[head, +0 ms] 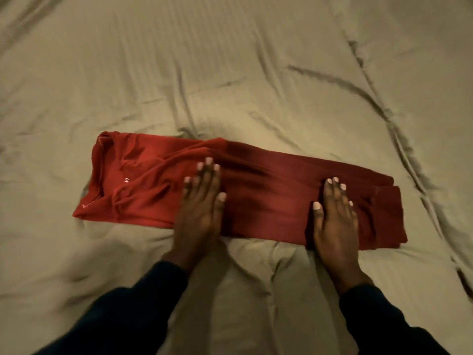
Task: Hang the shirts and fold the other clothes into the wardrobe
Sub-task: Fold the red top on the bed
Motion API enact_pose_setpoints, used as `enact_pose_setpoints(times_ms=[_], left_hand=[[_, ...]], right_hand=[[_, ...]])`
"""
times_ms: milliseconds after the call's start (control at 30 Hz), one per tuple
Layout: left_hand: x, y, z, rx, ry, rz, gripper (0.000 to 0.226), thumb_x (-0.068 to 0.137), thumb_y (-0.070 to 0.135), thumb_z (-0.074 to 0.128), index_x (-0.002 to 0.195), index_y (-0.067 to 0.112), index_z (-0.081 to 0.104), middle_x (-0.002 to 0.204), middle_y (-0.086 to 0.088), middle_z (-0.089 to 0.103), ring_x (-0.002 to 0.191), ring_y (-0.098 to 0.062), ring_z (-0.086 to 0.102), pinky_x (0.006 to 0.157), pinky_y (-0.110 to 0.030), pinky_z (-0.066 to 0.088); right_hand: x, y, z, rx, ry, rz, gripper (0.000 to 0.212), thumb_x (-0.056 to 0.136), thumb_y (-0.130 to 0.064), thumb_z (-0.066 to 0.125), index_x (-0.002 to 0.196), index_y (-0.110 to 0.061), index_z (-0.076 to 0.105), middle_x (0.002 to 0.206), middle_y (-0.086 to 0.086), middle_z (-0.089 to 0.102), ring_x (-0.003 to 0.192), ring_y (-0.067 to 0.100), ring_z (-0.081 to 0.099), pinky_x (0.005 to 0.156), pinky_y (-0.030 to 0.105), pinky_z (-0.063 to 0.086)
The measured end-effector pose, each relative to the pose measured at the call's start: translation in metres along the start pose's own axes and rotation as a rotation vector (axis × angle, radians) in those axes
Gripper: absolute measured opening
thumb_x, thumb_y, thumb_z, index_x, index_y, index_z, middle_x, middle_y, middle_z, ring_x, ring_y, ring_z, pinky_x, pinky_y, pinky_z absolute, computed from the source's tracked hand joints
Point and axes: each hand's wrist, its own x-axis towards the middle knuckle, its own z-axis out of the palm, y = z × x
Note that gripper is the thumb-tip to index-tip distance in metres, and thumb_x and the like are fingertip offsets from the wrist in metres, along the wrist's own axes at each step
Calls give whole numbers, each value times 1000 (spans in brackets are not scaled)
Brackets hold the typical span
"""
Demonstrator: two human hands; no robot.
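My dark sleeves (143, 306) reached forward; my left hand (202, 201) and right hand (334, 213) pressed flat, fingers straight and together, on the red T-shirt (256, 201) folded lengthwise on the beige bedsheet (230, 73)

Left hand (202, 201) and right hand (332, 213) press flat on a folded red shirt (143, 185) on the bed (230, 73).

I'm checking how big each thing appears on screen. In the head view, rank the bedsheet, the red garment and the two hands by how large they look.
1. Bedsheet, fills the frame.
2. Red garment, a long folded strip.
3. Left hand and right hand: they look alike, so I won't rank them.
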Motion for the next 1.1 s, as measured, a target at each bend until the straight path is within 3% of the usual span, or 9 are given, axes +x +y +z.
enact_pose_setpoints(times_ms=[133,233,367,533,700,800,933,1000,1100], left_hand=[[13,101,40,-236,-114,82,56,106,38,19,159,17,18,167,3,9,154,-8,2,126,-35,6],[20,127,66,-281,-177,93,58,105,40,16,159,18,20,167,5,11,153,-5,1,126,-31,4],[24,119,87,-311,-193,98,59,103,42,18,157,18,27,165,6,16,153,-5,5,124,-29,-2],[20,135,57,-857,-203,-158,44,109,31,35,152,20,39,160,13,30,147,6,21,122,-19,13],[25,149,30,-1150,-216,-475,55,99,58,37,132,23,63,130,7,67,122,-10,62,102,-32,50],[34,149,7,-1282,-407,-674,79,81,78,28,124,22,64,116,1,73,107,-19,69,89,-34,55],[33,117,-42,-1388,-471,-645,84,77,80,38,129,19,63,121,-10,71,113,-24,67,97,-47,53],[35,84,-62,-1222,-393,-585,82,76,78,59,128,15,60,121,-17,69,112,-24,66,99,-53,52],[37,40,-73,-882,-329,-595,66,75,59,79,122,17,60,105,-6,74,88,-17,74,70,-31,58]], right_hand=[[-2,17,-27,-4,176,42,50,102,-26,41,150,-11,39,156,10,38,145,28,33,115,48,29],[3,48,-49,25,293,341,56,97,-31,58,143,-3,42,145,25,43,132,44,39,106,54,32],[12,91,-67,298,32,483,59,86,-67,58,111,-15,62,108,13,67,102,35,62,93,50,50],[30,98,-98,948,-310,694,52,78,-28,79,125,-14,62,113,10,73,94,26,72,76,36,56],[25,40,-117,1082,-405,545,48,82,-17,75,127,-23,62,113,3,74,100,20,72,85,35,57],[8,-32,-110,1054,-259,465,41,88,-11,70,124,-28,59,109,-1,74,95,17,73,84,38,60],[-18,-122,-85,742,-225,242,51,82,-26,71,125,-34,46,120,-9,59,102,11,63,84,34,56],[-26,-151,-71,641,-386,147,55,84,-26,71,130,-27,41,125,-5,47,105,15,58,86,35,55],[-33,-163,-50,627,-591,8,51,91,-33,67,137,-28,46,129,-7,46,111,12,56,96,35,52]])
